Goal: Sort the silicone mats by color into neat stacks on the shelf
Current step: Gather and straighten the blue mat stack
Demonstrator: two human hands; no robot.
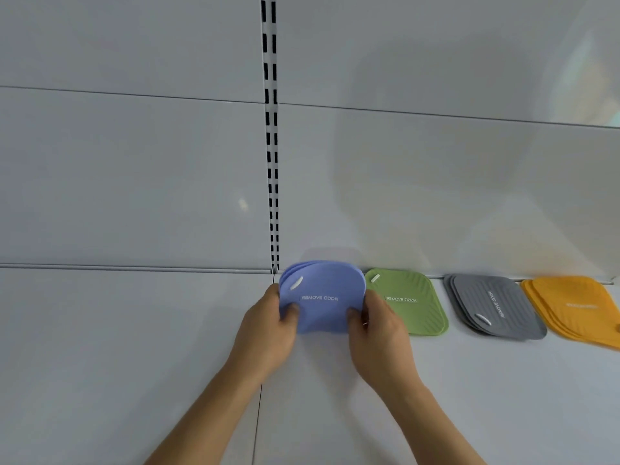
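Observation:
A small stack of blue silicone mats [322, 290], printed "REMOVE ODOR", is squeezed between both my hands just above the white shelf [134, 330], its sides bowed inward. My left hand [268, 330] grips its left edge and my right hand [379, 333] grips its right edge. To the right, flat on the shelf, lie a green mat stack [412, 303], then a grey mat stack [493, 307], then an orange mat stack [577, 307] at the frame's right edge. The grey and orange stacks are slightly fanned.
The white back panel [134, 179] rises behind the shelf, with a slotted upright rail [271, 146] directly behind the blue mats. A seam [258, 414] runs across the shelf surface below my left hand. The shelf stretches left of the blue mats.

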